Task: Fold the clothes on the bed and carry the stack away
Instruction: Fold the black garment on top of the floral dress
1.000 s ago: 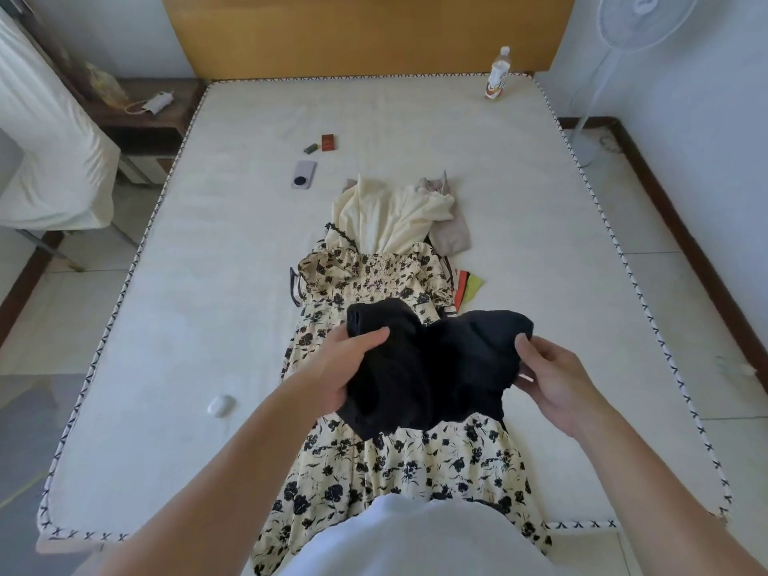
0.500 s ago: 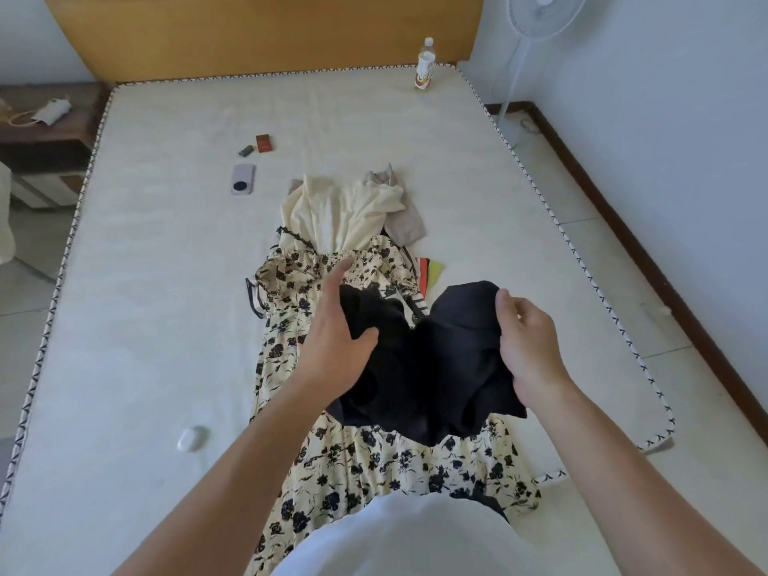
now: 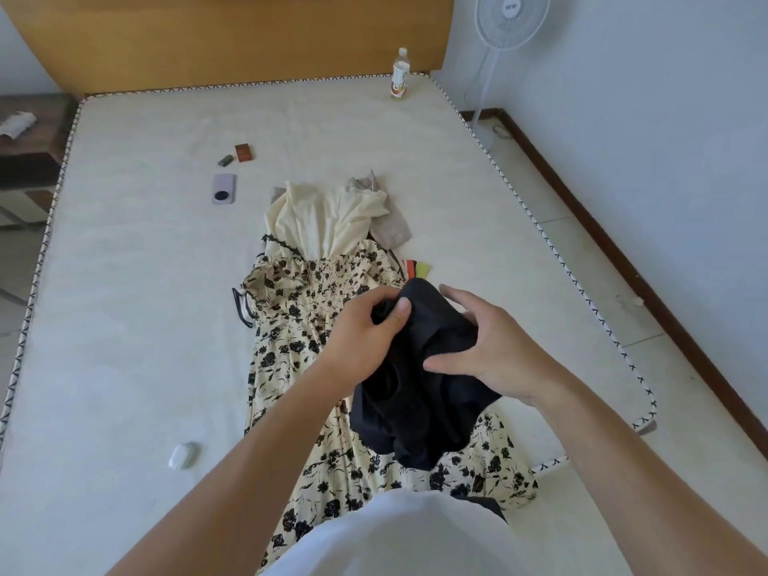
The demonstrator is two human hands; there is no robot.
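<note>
Held up off the bed (image 3: pixel 137 326): a black garment (image 3: pixel 419 392), bunched between both hands above the floral dress (image 3: pixel 316 334). Left hand (image 3: pixel 365 338) pinching the upper edge, thumb pressed over the cloth and the other fingers tucked behind and out of sight. Right hand (image 3: pixel 490 351) beside it, thumb pushed into the folds, index finger lifted clear above the cloth, remaining fingers hidden under the fabric, so a loose partial hold rather than a firm clamp. Below the fingers, most of the cloth hanging in soft drapes, lowest fold dangling just over the dress skirt. Judged light and limp: no stiffness, sagging wherever unsupported, likely to slump and twist if gripped in the middle. Not slippery by the look of the matte weave, not fragile. Best hold judged to be a hem or waistband edge, one pinch at each corner, hands drawn apart to let the weight pull it flat before laying it down for folding. Beyond the fingertips, a cream top (image 3: pixel 328 222) and a beige piece (image 3: pixel 390 230) lying past the dress bodice, unfolded; a sliver of red and yellow cloth (image 3: pixel 417 269) just above the left thumb. Folding judged barely begun.
</note>
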